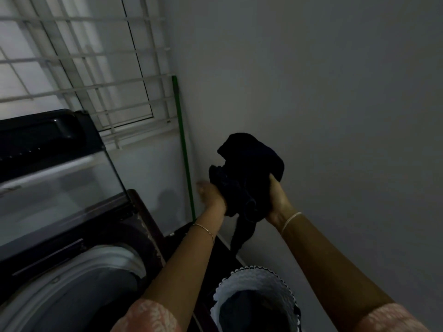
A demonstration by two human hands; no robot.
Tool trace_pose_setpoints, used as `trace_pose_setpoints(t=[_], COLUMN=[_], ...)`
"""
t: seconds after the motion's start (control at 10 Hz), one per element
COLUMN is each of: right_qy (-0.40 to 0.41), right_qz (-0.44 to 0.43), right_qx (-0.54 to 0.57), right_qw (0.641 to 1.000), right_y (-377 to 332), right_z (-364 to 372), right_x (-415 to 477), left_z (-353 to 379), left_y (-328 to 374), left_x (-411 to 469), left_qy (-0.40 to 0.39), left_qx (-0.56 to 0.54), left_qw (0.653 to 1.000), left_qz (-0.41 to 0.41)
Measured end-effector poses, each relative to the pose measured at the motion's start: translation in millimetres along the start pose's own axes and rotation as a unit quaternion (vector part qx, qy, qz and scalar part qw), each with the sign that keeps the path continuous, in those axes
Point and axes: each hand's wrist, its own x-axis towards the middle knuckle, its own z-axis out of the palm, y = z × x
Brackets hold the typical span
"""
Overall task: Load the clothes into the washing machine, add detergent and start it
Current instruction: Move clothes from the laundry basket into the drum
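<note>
A bunched dark garment [244, 173] is held up in front of the grey wall, a strip of it dangling below. My left hand [211, 197] grips its left side and my right hand [279, 202] grips its right side. The top-loading washing machine [79, 267] stands at the lower left with its glass lid [60, 188] raised and its pale drum rim showing. Below my arms a white laundry basket [254, 283] with a scalloped dark-trimmed rim holds more dark clothes.
A green pole [183, 144] leans in the corner beside the machine. A barred window [84, 68] fills the upper left. A plain grey wall [335, 104] runs along the right. The room is dim.
</note>
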Motion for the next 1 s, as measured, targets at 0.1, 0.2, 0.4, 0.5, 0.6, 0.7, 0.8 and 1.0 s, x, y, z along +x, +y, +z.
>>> trace_pose_setpoints(t=[0.1,0.2,0.4,0.5,0.6,0.7,0.8,1.0], right_qy=[-0.011,-0.033,-0.055,-0.083,-0.116,-0.140,-0.056,0.174], right_qz=[0.015,0.008,0.034,0.043,0.069,0.082,-0.035,-0.244], right_qx=[0.007,0.007,-0.032,-0.080,-0.098,-0.098,-0.139,-0.238], right_qw=[1.000,0.999,0.997,0.992,0.986,0.982,0.988,0.924], right_y=[-15.0,-24.8,-24.1,-25.6,-18.9,-8.0,12.2,54.9], right_z=[12.3,11.3,17.3,14.4,19.4,28.0,28.7,18.9], right_x=[0.6,-1.2,-13.3,-19.1,-27.8,-38.4,-40.2,-46.9], left_z=[-4.3,-13.9,-10.2,-9.6,1.7,8.6,4.6,-1.1], left_y=[12.1,1.2,-26.3,-36.6,-35.3,-32.8,-32.6,-27.3], left_x=[-56.3,-45.2,-61.8,-52.9,-58.4,-55.4,-57.2,-64.8], left_qy=[-0.109,-0.225,-0.222,-0.180,-0.165,-0.156,-0.137,-0.149], left_qx=[0.063,0.284,0.215,0.110,-0.036,-0.180,-0.250,-0.250], left_qw=[0.992,0.931,0.948,0.976,0.985,0.971,0.958,0.957], left_qz=[0.007,0.042,0.072,0.050,0.024,-0.015,-0.024,-0.004])
